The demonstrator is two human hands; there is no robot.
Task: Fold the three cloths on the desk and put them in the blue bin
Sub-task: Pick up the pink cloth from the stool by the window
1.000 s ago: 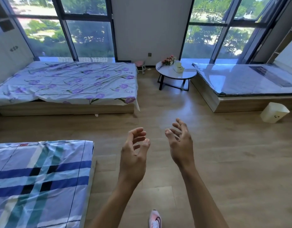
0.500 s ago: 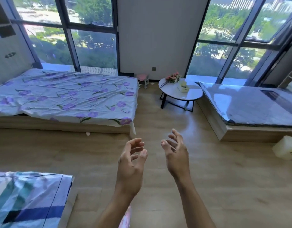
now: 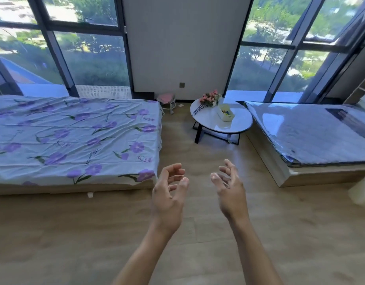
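Note:
My left hand point(image 3: 168, 199) and my right hand point(image 3: 231, 192) are held out in front of me over the wooden floor, side by side and a little apart. Both are empty, with the fingers loosely curled and spread. No cloths, no desk and no blue bin show in the head view.
A low bed with a purple-flowered sheet point(image 3: 74, 138) fills the left. A round white table point(image 3: 221, 122) with flowers and a small white box stands at the back centre. A plastic-wrapped mattress on a wooden base point(image 3: 309, 132) lies at the right. A white object point(image 3: 362, 192) sits at the right edge.
The view has lifted and moved forward: the plaid-covered bed at lower left and the shoe have left the frame, and the flowered bed and round table are closer. Both hands stay open and empty.

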